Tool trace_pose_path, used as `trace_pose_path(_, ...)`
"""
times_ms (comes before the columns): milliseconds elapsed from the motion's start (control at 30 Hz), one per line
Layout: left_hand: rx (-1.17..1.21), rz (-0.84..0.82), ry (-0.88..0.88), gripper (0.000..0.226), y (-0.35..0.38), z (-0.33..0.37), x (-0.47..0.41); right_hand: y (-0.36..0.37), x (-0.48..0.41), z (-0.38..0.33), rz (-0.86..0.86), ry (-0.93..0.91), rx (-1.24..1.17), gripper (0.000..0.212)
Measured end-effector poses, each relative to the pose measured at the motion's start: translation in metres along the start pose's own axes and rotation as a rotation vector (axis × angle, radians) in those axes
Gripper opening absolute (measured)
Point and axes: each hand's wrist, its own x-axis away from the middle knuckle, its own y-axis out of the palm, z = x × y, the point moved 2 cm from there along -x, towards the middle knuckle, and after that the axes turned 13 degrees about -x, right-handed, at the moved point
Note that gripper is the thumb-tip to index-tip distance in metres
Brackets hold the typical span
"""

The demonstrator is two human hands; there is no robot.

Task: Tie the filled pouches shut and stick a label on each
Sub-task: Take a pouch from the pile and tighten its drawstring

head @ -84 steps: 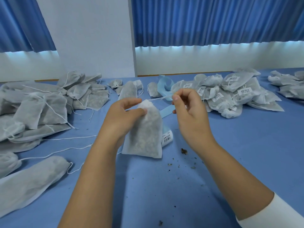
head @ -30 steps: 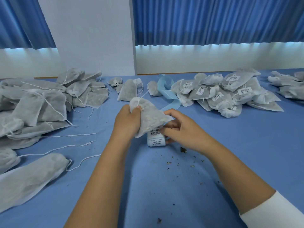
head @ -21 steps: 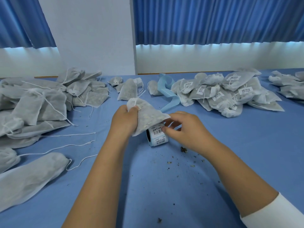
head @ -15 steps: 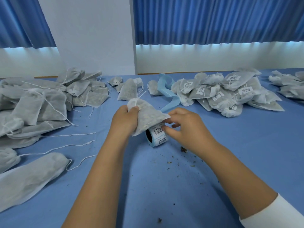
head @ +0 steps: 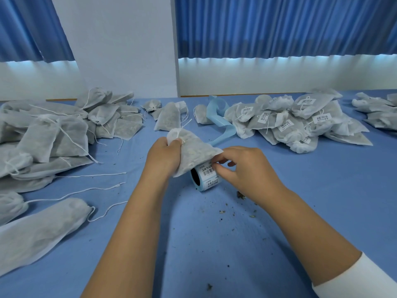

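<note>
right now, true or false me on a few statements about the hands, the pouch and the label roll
1. The left hand grips a pouch by its top. True.
2. The right hand lies flat on the table. False: its fingertips pinch a label on the roll.
3. Labelled pouches are piled at the far right. True.
4. The held pouch already shows a label. False: none shows on it.
5. The left pile is labelled. False: no labels show there, only loose strings.
</note>
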Motion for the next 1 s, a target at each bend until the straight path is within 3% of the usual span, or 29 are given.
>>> trace_pose_path(133, 0.000, -0.002, -0.005, 0.035, 0.000, 0.000, 0.000, 0.002, -0.001, 0.001, -0.044, 0.027, 0.011, 0.011)
trace_pose_path(333, 0.000, -0.009, -0.007, 0.026, -0.002, 0.000, 0.001, -0.005, -0.001, 0.004, -0.128, 0.249, -0.344, 0.009)
trace_pose_path(533, 0.039, -0.032, -0.019, 0.034, -0.003, 0.000, 0.002, -0.022, -0.006, 0.017, -0.026, 0.454, -0.535, 0.019)
trace_pose_path(633, 0.143, 0.001, 0.000, 0.033, -0.005, 0.003, 0.006, -0.030, -0.007, 0.029, 0.166, 0.550, -0.562, 0.013)
trace_pose_path(733, 0.252, 0.077, 0.066, 0.020, -0.009, 0.011, 0.013, -0.032, -0.008, 0.027, 0.287, 0.528, -0.702, 0.002)
trace_pose_path(1000, 0.284, 0.002, 0.271, 0.013, -0.004, 0.030, 0.034, -0.012, -0.006, 0.002, 0.103, 0.386, -0.966, 0.046)
